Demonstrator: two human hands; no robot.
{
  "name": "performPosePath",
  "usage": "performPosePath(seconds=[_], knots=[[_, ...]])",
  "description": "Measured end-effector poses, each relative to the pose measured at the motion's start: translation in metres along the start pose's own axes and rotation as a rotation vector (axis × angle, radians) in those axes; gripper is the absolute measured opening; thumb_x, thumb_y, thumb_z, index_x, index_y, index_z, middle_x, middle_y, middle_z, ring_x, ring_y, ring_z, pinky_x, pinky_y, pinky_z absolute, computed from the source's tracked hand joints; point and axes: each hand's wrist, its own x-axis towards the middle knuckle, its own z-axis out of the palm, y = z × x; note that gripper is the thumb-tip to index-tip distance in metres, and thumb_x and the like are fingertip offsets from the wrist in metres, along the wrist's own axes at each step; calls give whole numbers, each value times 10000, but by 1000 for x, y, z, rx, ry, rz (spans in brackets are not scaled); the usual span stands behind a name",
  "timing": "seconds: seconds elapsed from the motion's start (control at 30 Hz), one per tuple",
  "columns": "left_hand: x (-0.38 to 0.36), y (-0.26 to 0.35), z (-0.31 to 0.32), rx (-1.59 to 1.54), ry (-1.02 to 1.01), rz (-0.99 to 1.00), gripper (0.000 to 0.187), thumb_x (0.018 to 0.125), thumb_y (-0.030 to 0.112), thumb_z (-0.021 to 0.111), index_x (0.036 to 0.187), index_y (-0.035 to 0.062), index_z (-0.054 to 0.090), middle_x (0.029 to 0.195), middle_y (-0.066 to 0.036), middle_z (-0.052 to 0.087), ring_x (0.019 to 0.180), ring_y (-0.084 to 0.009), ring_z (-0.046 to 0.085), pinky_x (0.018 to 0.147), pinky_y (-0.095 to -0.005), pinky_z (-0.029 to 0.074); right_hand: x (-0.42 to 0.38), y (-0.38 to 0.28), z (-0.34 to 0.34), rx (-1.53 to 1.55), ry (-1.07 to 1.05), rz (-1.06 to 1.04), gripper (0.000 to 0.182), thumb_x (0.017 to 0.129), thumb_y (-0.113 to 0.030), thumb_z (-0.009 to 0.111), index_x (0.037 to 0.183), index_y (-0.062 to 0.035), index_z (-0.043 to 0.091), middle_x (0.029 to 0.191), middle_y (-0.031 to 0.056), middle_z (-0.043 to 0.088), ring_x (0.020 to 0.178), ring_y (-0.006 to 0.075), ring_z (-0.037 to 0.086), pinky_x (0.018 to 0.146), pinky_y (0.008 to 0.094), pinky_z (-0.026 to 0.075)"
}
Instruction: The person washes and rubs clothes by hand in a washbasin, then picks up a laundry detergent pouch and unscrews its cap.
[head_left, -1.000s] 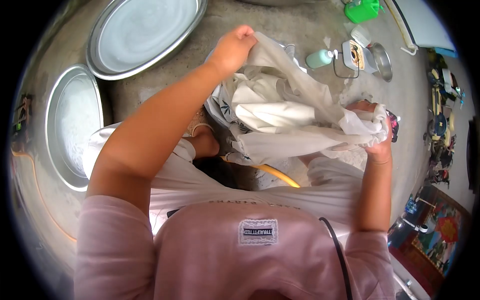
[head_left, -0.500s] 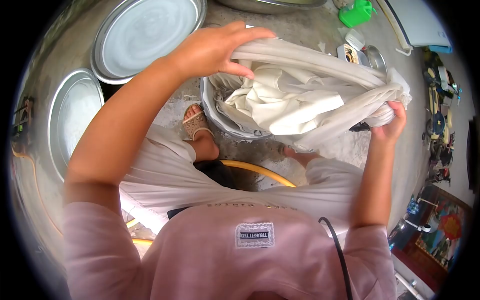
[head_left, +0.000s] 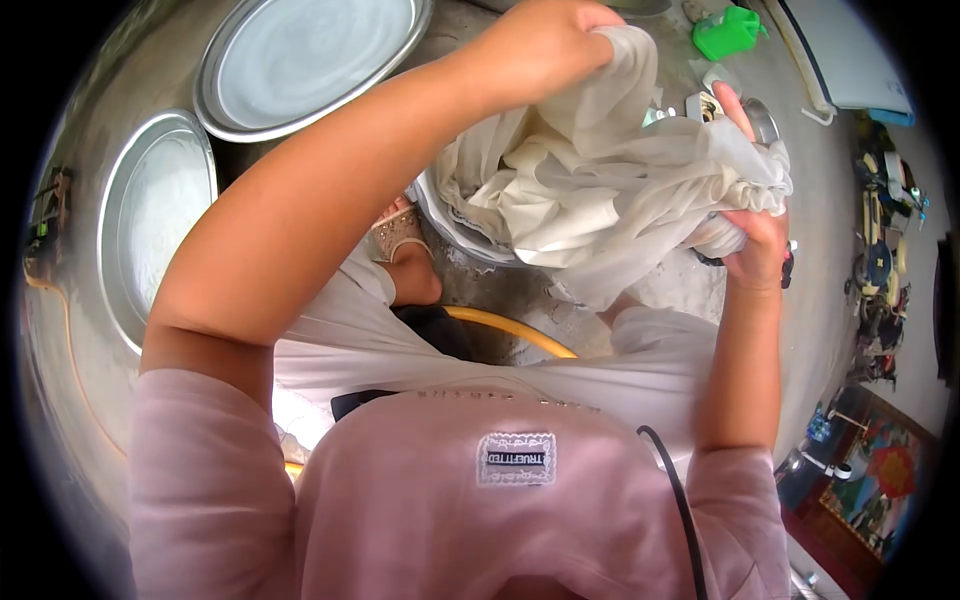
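A large piece of sheer off-white cloth stretches between my hands in loose folds. My left hand, at the top of the view, is closed on one gathered end and holds it up. At the other side, my right hand grips a bunched, ruffled part of the cloth; one finger sticks out above it and the others are partly hidden. Below hangs a thicker, smooth cream portion, over a light-coloured tub whose rim shows at the left. The tub's inside is mostly covered by fabric.
Two wide metal basins, one large and one smaller, stand at the left. A green plastic jug is at the top right, near a small metal bowl. A yellow hose runs along the floor by my feet.
My left hand has moved up and right, lifting its end of the cloth and closing on it. My right hand has turned, with a finger now extended upward.
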Motion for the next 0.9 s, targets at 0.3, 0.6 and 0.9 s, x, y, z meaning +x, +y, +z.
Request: performPosePath(seconds=[0.3,0.6,0.9], knots=[[9,-7,39,480,-11,335,239,816,281,571,997,133,621,767,-135,642,734,-322,610,669,-409,465,4,5,-1,-29,277,156,435,671,63,547,1103,26,506,1002,135,605,912,240,603,826,336,484],[-40,-122,27,379,-44,-5,352,861,333,617,1135,118,563,893,-81,584,781,-167,539,715,-296,450,-2,-21,-49,336,503,86,550,737,-162,481,1243,53,457,1230,225,521,1137,388,502,997,495,381],[-64,-207,25,648,-247,-251,284,891,276,556,1087,70,541,969,-122,604,906,-273,578,794,-402,434,-18,-20,-92,645,40,18,557,738,-192,485,1240,48,466,1228,217,526,1152,377,490,1008,488,364]])
